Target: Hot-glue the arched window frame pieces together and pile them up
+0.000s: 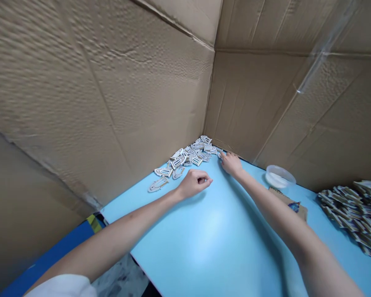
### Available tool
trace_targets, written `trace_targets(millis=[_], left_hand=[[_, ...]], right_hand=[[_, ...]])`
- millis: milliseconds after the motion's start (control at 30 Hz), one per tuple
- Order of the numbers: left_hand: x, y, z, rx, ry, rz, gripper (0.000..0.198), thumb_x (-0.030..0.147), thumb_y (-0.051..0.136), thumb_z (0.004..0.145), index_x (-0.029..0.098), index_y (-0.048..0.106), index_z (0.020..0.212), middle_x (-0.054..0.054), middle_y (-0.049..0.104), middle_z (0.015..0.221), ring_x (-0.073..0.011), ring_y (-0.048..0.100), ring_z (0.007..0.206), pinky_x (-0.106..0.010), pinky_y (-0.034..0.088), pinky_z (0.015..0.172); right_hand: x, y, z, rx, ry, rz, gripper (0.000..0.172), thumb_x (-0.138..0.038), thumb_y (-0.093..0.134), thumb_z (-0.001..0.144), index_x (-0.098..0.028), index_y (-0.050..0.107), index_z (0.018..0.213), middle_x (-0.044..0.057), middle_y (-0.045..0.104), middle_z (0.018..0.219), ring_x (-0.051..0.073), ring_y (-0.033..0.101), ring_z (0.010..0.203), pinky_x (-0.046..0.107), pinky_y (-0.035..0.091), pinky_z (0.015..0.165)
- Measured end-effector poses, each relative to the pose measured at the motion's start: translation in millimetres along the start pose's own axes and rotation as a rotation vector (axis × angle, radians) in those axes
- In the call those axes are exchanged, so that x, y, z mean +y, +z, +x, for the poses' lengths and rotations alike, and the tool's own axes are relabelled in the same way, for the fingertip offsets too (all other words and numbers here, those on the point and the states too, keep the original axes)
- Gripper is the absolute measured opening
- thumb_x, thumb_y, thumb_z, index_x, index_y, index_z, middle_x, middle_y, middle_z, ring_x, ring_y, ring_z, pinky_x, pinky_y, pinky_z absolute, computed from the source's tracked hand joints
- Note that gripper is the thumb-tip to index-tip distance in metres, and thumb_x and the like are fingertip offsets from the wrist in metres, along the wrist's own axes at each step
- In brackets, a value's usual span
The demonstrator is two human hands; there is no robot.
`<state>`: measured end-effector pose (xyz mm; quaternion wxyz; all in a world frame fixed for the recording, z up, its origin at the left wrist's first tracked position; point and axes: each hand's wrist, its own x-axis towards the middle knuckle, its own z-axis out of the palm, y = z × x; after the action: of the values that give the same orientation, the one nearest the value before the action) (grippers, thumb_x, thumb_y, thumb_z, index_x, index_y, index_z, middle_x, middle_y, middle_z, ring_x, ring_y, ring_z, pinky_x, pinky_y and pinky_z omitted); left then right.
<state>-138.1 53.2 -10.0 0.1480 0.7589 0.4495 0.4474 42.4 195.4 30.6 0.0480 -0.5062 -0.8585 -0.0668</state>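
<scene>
A heap of small white clip-shaped pieces [190, 156] lies in the far corner of the light blue table [216, 239], against the cardboard walls. My left hand [194, 183] rests on the table just in front of the heap, fingers curled into a loose fist; whether anything is inside it is hidden. My right hand [231, 163] reaches to the right end of the heap, fingers bent down onto the pieces at its edge. One clip piece [157, 184] lies apart at the left.
Tall cardboard walls [111, 82] close off the back and both sides. A shallow clear plastic dish [280, 176] stands at the right, with a brown card [289, 202] beside it. A large stack of printed cards [357, 210] fills the right edge.
</scene>
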Motion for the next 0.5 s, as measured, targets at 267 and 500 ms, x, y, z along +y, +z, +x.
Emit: trace_targets(millis=[267, 500], left_hand=[[16.0, 3.5, -8.3, -0.137, 0.047, -0.031, 0.030, 0.028, 0.063, 0.096, 0.012, 0.069, 0.071, 0.002, 0.051, 0.060, -0.0056, 0.041, 0.057, -0.021, 0.032, 0.061], [51.1, 22.2, -27.9, -0.395, 0.191, -0.064, 0.025, 0.026, 0.059, 0.101, 0.014, 0.073, 0.085, 0.000, 0.057, 0.066, -0.0068, 0.049, 0.059, -0.021, 0.036, 0.061]], right_hand=[[21.8, -3.1, -111.3, -0.050, -0.047, 0.284, 0.029, -0.029, 0.054, 0.107, -0.015, 0.061, 0.131, 0.003, 0.071, 0.095, 0.018, 0.069, 0.081, 0.034, 0.057, 0.078], [34.1, -19.4, -256.9, -0.094, -0.144, 0.449, 0.019, -0.020, 0.049, 0.101, -0.021, 0.066, 0.109, 0.005, 0.069, 0.091, 0.022, 0.063, 0.085, 0.033, 0.049, 0.076]])
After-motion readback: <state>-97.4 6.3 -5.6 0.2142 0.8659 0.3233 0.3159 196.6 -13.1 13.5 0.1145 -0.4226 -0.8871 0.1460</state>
